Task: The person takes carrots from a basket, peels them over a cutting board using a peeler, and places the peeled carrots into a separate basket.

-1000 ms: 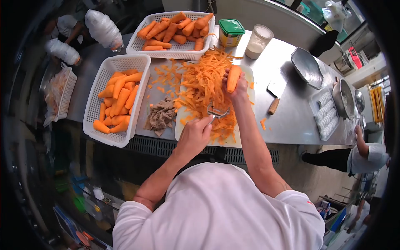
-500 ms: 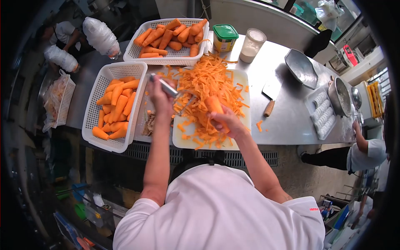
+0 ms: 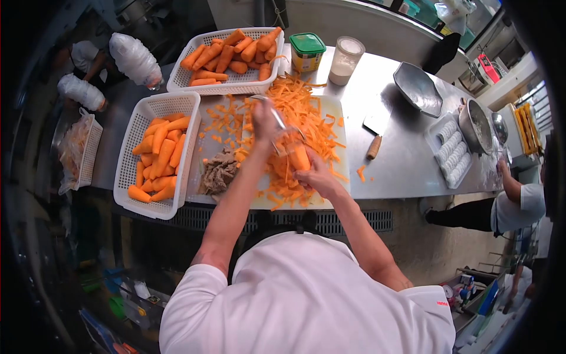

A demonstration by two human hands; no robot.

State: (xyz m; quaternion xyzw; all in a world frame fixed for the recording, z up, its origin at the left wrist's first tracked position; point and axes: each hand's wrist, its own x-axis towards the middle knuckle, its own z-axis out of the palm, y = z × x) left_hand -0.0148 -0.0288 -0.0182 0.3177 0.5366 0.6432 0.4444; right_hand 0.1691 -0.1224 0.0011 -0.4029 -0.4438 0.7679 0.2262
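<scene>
My left hand (image 3: 265, 121) is closed on a metal peeler (image 3: 280, 121), blurred by motion, whose head is over the upper part of a carrot (image 3: 299, 158). My right hand (image 3: 317, 177) grips that carrot by its lower end, tilted above the cutting board (image 3: 338, 190). A big heap of orange carrot peelings (image 3: 298, 106) covers most of the board beneath both hands. Left of the board, beside my left forearm, lies a crumpled brown cloth (image 3: 219, 170).
White baskets of carrots stand left (image 3: 190, 147) and at the back (image 3: 177, 79). Behind the board are a green-lidded tub (image 3: 307, 53) and a clear container (image 3: 346, 59). Rightward lie a cleaver (image 3: 374, 144), a metal tray (image 3: 417, 88) and a tray of white rolls (image 3: 453, 154). A co-worker (image 3: 519, 203) stands at right.
My left hand has moved right with the peeler, from beside the peelings onto the carrot. The brown cloth is now uncovered. The view has shifted slightly.
</scene>
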